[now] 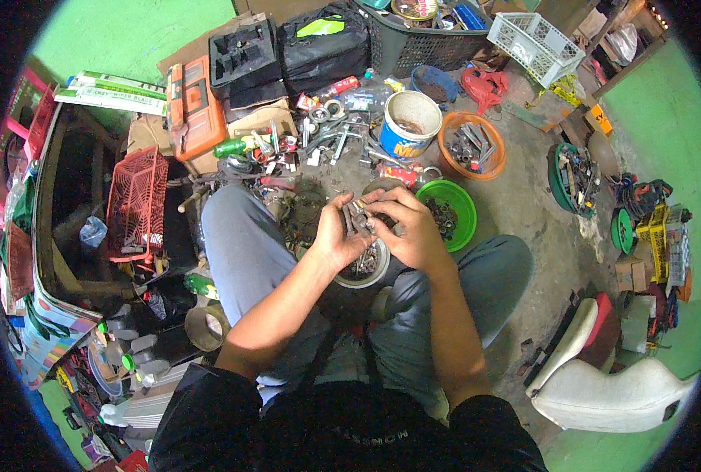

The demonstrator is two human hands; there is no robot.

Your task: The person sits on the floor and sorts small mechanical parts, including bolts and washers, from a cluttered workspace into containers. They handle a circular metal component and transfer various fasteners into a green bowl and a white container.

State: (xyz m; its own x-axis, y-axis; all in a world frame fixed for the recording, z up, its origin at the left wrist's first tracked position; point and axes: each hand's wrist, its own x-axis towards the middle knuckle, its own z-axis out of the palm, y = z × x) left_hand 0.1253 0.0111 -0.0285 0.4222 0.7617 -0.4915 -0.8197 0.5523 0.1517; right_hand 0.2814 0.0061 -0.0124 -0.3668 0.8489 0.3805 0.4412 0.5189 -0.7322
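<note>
My left hand [338, 236] is palm up, cupped around several small metal parts [357, 217] that look like bolts or sockets. My right hand [406, 227] reaches over from the right, its thumb and fingertips on one of these parts. Below both hands, between my knees, stands a round whitish tub [367, 277] holding many small metal pieces, partly hidden by my left hand. A bright green bowl [468, 215] with dark ring-like or nut-like parts is just right of my right hand. Beyond it is an orange bucket [474, 171] with metal pieces.
Ahead lie loose wrenches [341, 141], plastic bottles and a white-and-blue paint bucket [406, 141]. An orange toolbox [200, 112] and a red plastic basket [135, 206] are to the left. At right are a dark green basin [562, 189] of tools and a white padded seat [610, 395].
</note>
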